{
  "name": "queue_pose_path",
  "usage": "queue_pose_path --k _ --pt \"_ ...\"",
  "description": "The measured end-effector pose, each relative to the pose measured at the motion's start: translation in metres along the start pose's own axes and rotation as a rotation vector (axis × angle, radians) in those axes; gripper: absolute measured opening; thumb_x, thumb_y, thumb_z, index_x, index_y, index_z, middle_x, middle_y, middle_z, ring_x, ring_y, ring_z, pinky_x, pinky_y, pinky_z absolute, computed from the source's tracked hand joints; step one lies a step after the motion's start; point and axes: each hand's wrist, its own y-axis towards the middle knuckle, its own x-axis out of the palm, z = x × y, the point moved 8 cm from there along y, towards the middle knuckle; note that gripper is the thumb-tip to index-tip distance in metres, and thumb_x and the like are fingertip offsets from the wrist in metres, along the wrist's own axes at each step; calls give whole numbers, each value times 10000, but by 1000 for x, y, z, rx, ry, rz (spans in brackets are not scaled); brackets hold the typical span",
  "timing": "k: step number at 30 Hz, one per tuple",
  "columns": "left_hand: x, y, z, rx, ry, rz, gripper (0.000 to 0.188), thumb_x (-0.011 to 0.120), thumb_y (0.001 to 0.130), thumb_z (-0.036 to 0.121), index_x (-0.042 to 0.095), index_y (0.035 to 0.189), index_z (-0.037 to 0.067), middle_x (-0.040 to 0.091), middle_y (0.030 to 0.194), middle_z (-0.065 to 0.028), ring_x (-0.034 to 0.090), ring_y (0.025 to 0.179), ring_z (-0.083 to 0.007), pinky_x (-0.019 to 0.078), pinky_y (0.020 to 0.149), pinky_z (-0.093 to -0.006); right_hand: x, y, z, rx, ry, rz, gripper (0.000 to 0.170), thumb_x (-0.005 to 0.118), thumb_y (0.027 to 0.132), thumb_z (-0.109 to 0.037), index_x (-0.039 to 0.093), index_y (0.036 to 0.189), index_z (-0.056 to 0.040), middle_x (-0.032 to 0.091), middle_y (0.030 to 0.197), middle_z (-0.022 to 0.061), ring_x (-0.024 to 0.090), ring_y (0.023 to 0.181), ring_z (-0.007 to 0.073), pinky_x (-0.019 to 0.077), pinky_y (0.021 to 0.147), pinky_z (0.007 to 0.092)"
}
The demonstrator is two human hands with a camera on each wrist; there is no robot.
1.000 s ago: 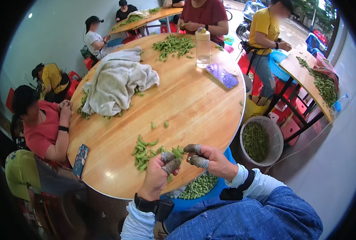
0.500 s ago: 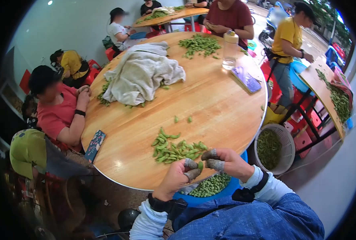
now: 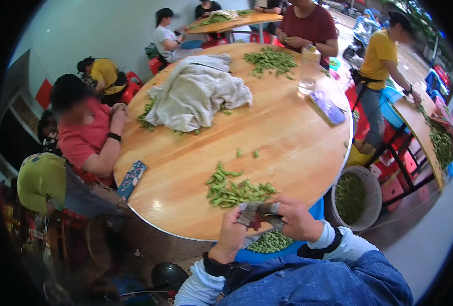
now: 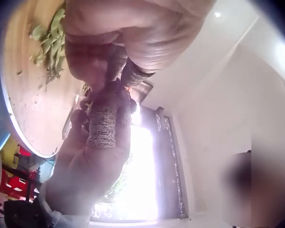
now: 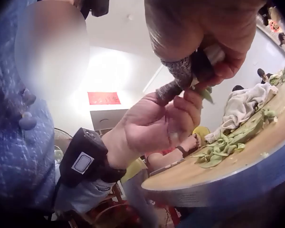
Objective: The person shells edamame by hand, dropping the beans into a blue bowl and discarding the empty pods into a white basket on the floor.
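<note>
My left hand (image 3: pixel 230 235) and right hand (image 3: pixel 303 223) meet in front of my body at the table's edge, thumbs and forefingers wrapped in grey, worn tape. Between their fingertips they pinch a green edamame pod (image 5: pixel 207 94); most of it is hidden behind the fingers in the head view. A loose heap of edamame pods (image 3: pixel 236 193) lies on the round wooden table (image 3: pixel 287 153), just beyond the left fingers. Below the hands, shelled green beans (image 3: pixel 271 241) fill a blue tub (image 3: pixel 315 210) under the table's rim.
A crumpled pale towel (image 3: pixel 198 97) covers more pods. A bottle (image 3: pixel 308 71), a purple phone (image 3: pixel 328 108) and a dark patterned phone (image 3: pixel 131 179) rest on the table. Right of it stands a white basket (image 3: pixel 373 206) of pods. Several people sit or stand around.
My left hand has carried a pod away from the heap, and the right fingers have closed in to meet it over the tub. The head view has turned leftward.
</note>
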Motion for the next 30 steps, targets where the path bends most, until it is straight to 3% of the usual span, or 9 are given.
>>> queue_pose_path --k 3,6,7,11,15,18,22,30 --pt "2 1 -5 -30 -141 3 193 569 830 162 579 978 39 617 826 -49 565 666 -128 439 557 -222 5 -3 -3 -37 -41 -33 222 612 690 15 581 906 -20 553 824 156 534 780 342 444 654 378" --pt "6 1 -4 -54 -225 35 212 580 820 144 564 1006 42 618 847 -54 567 695 -127 439 589 -219 1 -1 0 113 94 -26 270 608 700 16 558 963 -17 550 831 165 540 773 336 448 655 355" --pt "11 1 -1 -45 -237 1 236 602 799 120 558 1018 43 612 868 -56 568 741 -130 434 611 -213 0 -2 3 222 162 -34 269 605 747 -13 531 1006 -9 562 840 139 563 777 257 450 677 314" --pt "8 2 -2 43 -220 42 325 603 794 91 504 1099 39 575 830 -37 544 730 -122 422 599 -212 -2 -17 32 479 562 114 248 571 831 -83 514 1053 13 569 897 37 524 841 95 435 746 250" --pt "13 1 8 138 -6 10 433 589 803 72 410 1194 24 534 807 -24 507 712 -99 408 617 -208 9 -20 37 523 741 -58 209 528 856 -80 527 1040 19 578 943 33 515 860 71 420 776 224" --pt "20 -3 14 225 138 -3 451 573 807 46 381 1213 5 527 817 -28 495 727 -87 402 660 -203 14 -23 35 593 805 -128 192 528 858 -95 546 1026 -4 586 905 12 508 814 56 424 727 216" --pt "24 -9 23 352 297 44 424 553 809 3 387 1199 -14 528 834 -36 496 754 -86 401 721 -203 16 -28 40 621 798 -145 234 518 884 -228 575 981 -23 582 850 -25 475 699 36 396 626 186" --pt "24 -9 19 277 319 -51 363 538 816 -23 431 1163 -12 534 868 -28 505 794 -78 415 738 -197 11 -31 46 717 850 -87 168 486 882 -160 590 915 -33 585 805 -15 463 650 45 399 581 191"
